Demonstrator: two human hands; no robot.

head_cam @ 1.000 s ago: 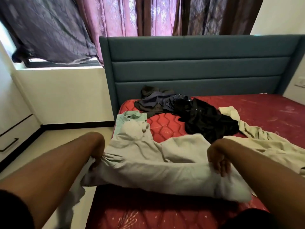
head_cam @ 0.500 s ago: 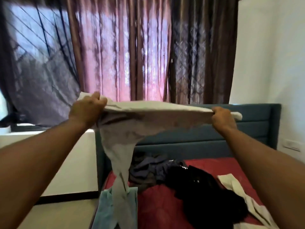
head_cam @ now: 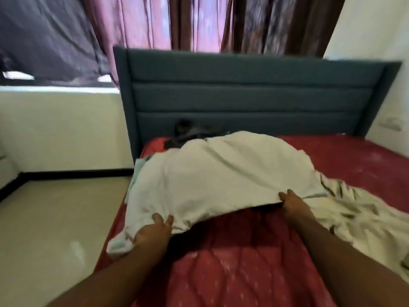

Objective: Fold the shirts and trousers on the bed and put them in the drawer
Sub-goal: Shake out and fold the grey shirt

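Two bare hands at the near edge of a pale off-white cloth garment (head_cam: 221,180), which is spread over the red quilted mattress (head_cam: 243,262) of the bed. Garment billows up in the middle; its near hem is lifted off the mattress betw. the hands, dark gap under it. Left hand (head_cam: 152,231) grips the near-left part of the hem, fingers curled over the cloth. Right hand (head_cam: 292,202) pinches the near-right part of the hem, thumb on top; the fingers beneath are hidden. Far edge of garment overlaps a dark heap of clothes (head_cam: 188,135) next to the teal padded headboard (head_cam: 243,94); only a small part of heap visible. Light blue-green garment (head_cam: 138,167) pokes out at the left bed edge, partly under the pale one. Cream crumpled garment w/ dark creases (head_cam: 354,213) lies on the mattress to the right, touching the held garment's right side. Frame is motion-blurred; fabric detail not readable. Pink and brown curtains (head_cam: 177,21) hang behind the headboard. Beige floor (head_cam: 55,218) to the left of the bed. No drawer visible in head view.
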